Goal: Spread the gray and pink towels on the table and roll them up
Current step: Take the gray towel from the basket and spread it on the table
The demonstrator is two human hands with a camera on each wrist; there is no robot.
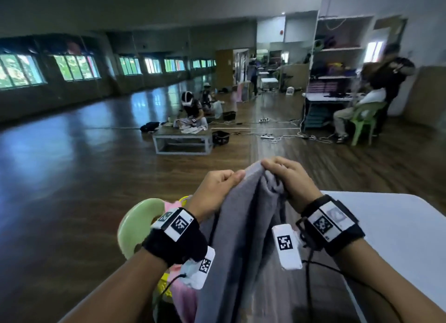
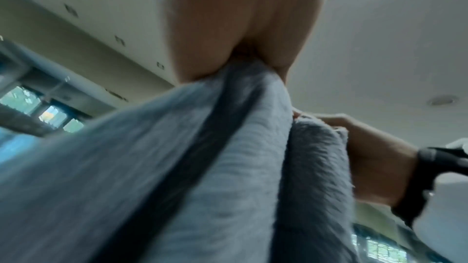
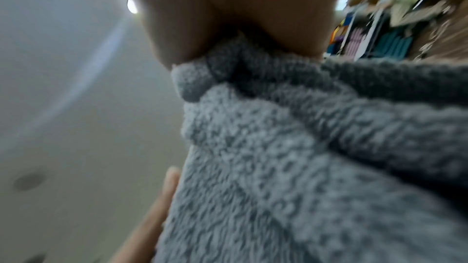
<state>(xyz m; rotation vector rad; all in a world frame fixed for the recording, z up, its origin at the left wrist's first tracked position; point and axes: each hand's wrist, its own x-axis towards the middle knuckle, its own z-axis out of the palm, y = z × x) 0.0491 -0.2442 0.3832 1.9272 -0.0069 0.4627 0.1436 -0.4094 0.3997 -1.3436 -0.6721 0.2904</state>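
While both hands are raised in front of the body, the left hand (image 1: 214,187) and right hand (image 1: 287,175) each pinch the top edge of the fluffy gray terry towel (image 1: 241,226) with curled fingers, close together, so that the cloth hangs in folds between the forearms. At right lies the white table (image 1: 398,226); the crumpled pink towel (image 1: 183,291) sits low at left, beside a pale green plastic chair back (image 1: 135,226).

Two fluffy towels — one gray fleece towel (image 1: 243,226) near centre, one pink towel (image 1: 183,296) near left — two hands, one white table (image 1: 398,226) right.
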